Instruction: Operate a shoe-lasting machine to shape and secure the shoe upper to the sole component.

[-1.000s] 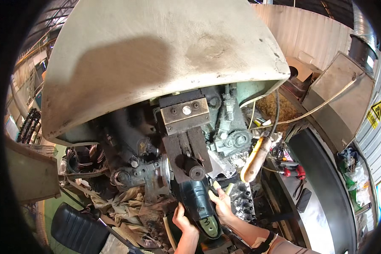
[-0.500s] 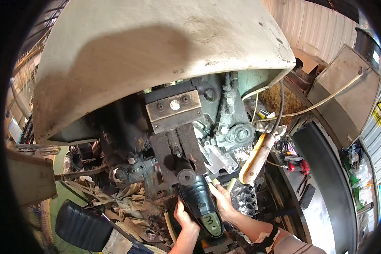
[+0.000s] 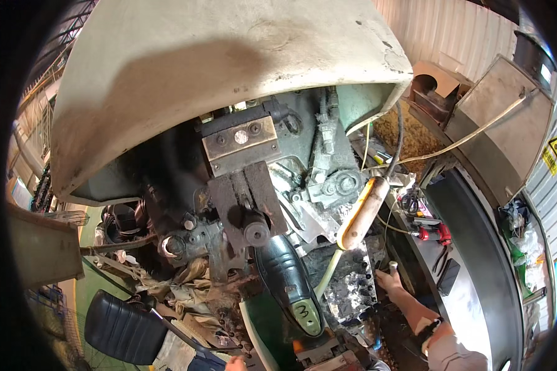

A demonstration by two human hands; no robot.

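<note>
A black leather shoe upper (image 3: 283, 272) on a green last (image 3: 307, 316) sits tilted in the machine, beneath a round dark metal rod end (image 3: 256, 234). Neither hand touches the shoe. Off to its right, my right hand (image 3: 388, 282) is closed beside the machine's side. A pale rounded end shows at its top; what the fingers hold is mostly hidden. Only a small part of my left hand (image 3: 235, 363) shows at the lower edge, left of the shoe, with its fingers not readable.
A large pale machine hood (image 3: 229, 62) overhangs the work. A lit tubular lamp (image 3: 361, 215) hangs right of the shoe. On the right side surface lie a red tool (image 3: 438, 234) and a dark phone-like slab (image 3: 449, 277). A black padded seat (image 3: 125, 326) stands lower left.
Both hands have come off the shoe, which stays under the rod. My right hand has moved right to the machine's side; my left hand has dropped to the lower edge. The view has shifted slightly.
</note>
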